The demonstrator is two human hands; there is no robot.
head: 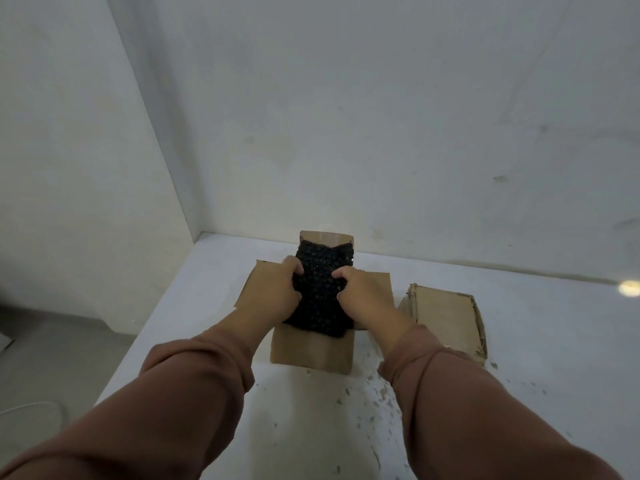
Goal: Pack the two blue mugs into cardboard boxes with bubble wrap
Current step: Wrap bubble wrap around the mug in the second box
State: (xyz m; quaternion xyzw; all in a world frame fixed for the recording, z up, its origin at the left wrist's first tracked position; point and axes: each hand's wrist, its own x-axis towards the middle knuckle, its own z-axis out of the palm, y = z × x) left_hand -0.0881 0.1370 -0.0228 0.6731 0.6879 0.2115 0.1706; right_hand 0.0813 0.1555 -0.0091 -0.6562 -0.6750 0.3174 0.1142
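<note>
An open cardboard box (311,351) sits on the white table with its four flaps spread flat. A bundle of black bubble wrap (322,289) fills its middle. My left hand (282,289) grips the bundle's left side with curled fingers. On the opposite side, my right hand (363,296) grips it the same way. No blue mug shows; whatever the wrap holds is hidden.
A second cardboard box (446,317), shut, lies just right of the open one. The white table (207,341) ends at its left edge, with floor below. White walls stand close behind and to the left. Dark specks dot the table's near right part.
</note>
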